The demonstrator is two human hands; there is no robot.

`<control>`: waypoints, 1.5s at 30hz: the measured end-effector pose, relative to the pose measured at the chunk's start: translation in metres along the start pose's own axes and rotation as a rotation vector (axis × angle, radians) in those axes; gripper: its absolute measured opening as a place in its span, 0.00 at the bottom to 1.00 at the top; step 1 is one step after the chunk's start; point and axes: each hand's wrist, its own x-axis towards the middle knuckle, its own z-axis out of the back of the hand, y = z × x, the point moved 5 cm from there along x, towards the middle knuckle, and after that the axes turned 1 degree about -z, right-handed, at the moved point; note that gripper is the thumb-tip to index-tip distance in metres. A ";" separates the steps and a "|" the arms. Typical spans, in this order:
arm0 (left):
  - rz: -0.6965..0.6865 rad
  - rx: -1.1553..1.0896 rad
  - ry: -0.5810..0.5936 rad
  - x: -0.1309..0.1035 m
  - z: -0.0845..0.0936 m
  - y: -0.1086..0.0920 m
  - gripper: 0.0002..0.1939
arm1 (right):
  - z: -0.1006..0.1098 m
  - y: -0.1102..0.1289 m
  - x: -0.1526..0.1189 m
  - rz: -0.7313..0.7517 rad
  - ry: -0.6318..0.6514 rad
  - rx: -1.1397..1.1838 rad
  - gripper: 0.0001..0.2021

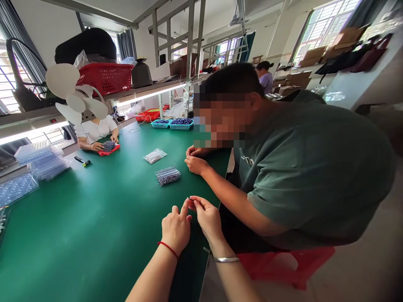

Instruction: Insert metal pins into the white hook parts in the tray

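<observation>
My left hand [176, 228], with a red cord at the wrist, is closed, its index fingertip meeting my right fingertips. Pinched between the thumb and index finger of my right hand [208, 218] is a small dark piece with a pale tip, too small to name. A silver bangle circles my right wrist. Both hands are over the green tabletop [103, 218] near its right edge. Just beyond them lies a block of tightly packed, thin dark-and-silver pieces [168, 176]. Farther back is a clear plastic bag [155, 156] of small light parts.
A co-worker in a green shirt [292, 167] sits close at my right, hands over the table. Another person [96, 132] works across the table. Blue baskets [181, 126], a razor-like tool [82, 161], stacked clear trays [42, 159] and a white fan [75, 94] are around.
</observation>
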 end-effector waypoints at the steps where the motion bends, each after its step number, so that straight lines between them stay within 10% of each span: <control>1: 0.000 0.000 0.001 0.000 0.000 0.000 0.30 | 0.000 0.000 0.000 -0.002 0.000 0.015 0.16; 45: 0.020 -0.043 0.001 -0.001 -0.001 0.001 0.30 | -0.004 0.017 -0.006 0.103 -0.012 -0.138 0.16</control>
